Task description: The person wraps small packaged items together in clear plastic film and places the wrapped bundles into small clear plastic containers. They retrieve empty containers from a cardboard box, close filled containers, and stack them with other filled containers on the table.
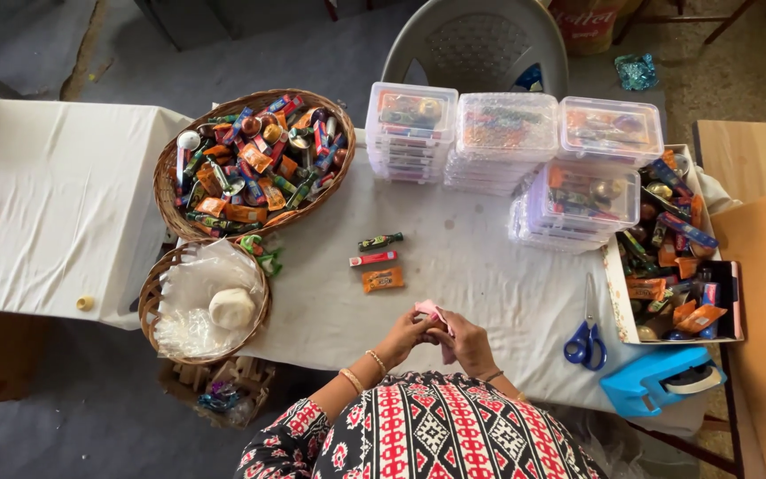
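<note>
Together, left hand (403, 335) and right hand (465, 341) grip one pink packet (431, 310) — orange sachet (382, 279) nearby.

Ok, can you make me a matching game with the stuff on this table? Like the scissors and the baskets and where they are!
Things:
1. Scissors
2. Big wicker basket
3. Pink piece
4. Tape dispenser

Places or looks:
A. Held between the left hand and the right hand
B. Blue all over, at the right front corner of the table
C. Blue handles, lying flat to the right of the hands
D. Full of bright wrapped sweets, at the back left

Pairs: 1-C, 2-D, 3-A, 4-B
</note>
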